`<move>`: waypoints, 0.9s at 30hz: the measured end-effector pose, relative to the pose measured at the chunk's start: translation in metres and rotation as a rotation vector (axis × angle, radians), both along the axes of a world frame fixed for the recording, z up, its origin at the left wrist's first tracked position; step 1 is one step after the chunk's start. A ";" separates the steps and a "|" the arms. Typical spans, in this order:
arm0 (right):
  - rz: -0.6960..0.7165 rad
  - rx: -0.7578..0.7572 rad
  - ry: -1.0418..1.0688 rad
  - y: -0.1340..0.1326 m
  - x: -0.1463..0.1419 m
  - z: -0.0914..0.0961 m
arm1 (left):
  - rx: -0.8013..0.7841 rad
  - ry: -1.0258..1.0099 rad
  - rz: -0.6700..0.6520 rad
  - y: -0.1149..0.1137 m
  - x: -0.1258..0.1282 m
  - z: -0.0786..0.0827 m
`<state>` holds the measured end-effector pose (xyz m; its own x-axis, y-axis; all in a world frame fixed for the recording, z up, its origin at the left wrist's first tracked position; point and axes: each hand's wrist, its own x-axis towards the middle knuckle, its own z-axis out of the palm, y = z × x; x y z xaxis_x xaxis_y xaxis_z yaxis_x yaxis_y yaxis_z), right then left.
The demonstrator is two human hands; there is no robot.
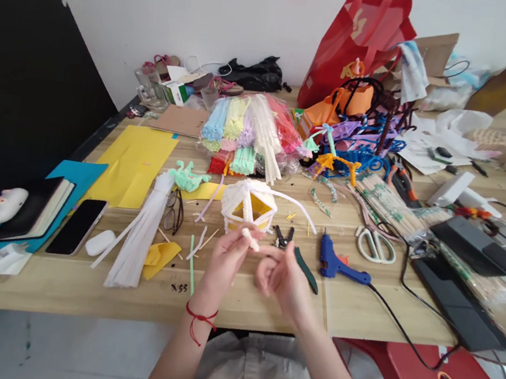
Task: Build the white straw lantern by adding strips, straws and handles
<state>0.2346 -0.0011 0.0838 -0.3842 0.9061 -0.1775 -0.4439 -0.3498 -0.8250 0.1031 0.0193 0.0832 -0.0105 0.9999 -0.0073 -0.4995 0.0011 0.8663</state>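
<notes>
My left hand (226,259) pinches a short cream-white twisted piece of pipe cleaner (250,239) between thumb and fingers. Close by on the right is my right hand (284,281), slightly blurred, its index finger stretched toward that piece and its thumb apart; I see nothing in it. Just behind both hands stands a small white pipe-cleaner frame (236,198) with yellow inside, and a long pale strand (296,201) reaches out from it to the right. Green-handled pliers (305,269) lie partly behind my right hand.
A blue glue gun (340,264) and white scissors (376,246) lie to the right. White pipe cleaners (138,242), glasses (175,210) and a phone (77,227) lie left. Behind are bundles of coloured pipe cleaners (248,128) and a red bag (352,45).
</notes>
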 end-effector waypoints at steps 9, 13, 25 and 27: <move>-0.144 0.529 -1.718 0.015 0.146 -0.054 | -0.020 0.090 0.102 -0.005 -0.011 0.007; 0.010 0.688 -1.617 0.015 0.181 -0.070 | 0.022 0.112 0.084 -0.005 -0.014 0.003; -0.476 0.439 -0.715 -0.004 0.118 -0.031 | 0.082 0.320 0.161 -0.008 -0.015 0.013; -0.465 0.404 -0.498 -0.010 0.099 -0.019 | 0.118 0.378 0.165 -0.010 -0.014 0.016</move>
